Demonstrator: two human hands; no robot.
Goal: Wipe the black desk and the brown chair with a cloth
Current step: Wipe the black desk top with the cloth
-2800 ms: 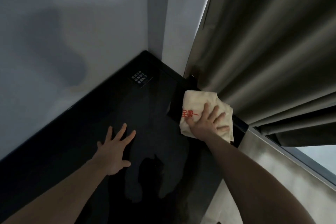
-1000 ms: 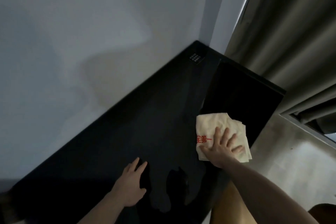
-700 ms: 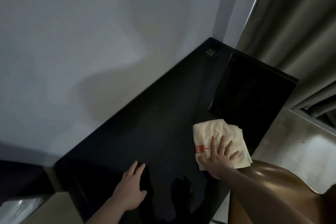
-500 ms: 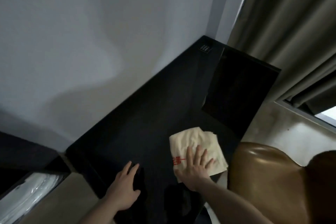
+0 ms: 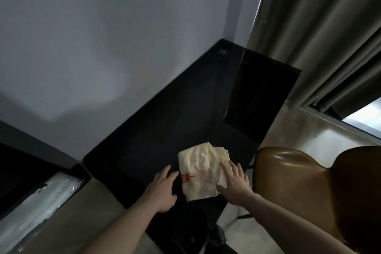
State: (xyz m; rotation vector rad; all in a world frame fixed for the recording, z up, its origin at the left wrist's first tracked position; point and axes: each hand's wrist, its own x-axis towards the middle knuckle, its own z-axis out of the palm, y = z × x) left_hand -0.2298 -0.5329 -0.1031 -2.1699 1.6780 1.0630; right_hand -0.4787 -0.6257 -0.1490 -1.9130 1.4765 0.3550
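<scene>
Cream cloth (image 5: 201, 172) with red print lies flat on black desk (image 5: 165, 126), near its front edge. Right hand (image 5: 234, 183) open, fingers (image 5: 225, 168) spread, tips on cloth's right edge. Left hand (image 5: 161, 188) open, flat on desk; fingertips just left of cloth, possibly touching. Brown chair (image 5: 292, 183) just right of right-hand fingers.

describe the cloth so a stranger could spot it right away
Find the black desk along the grey wall. Near its front edge, between the left hand and right hand, lies the cloth: pale cream, crumpled, with red printed characters.
</scene>
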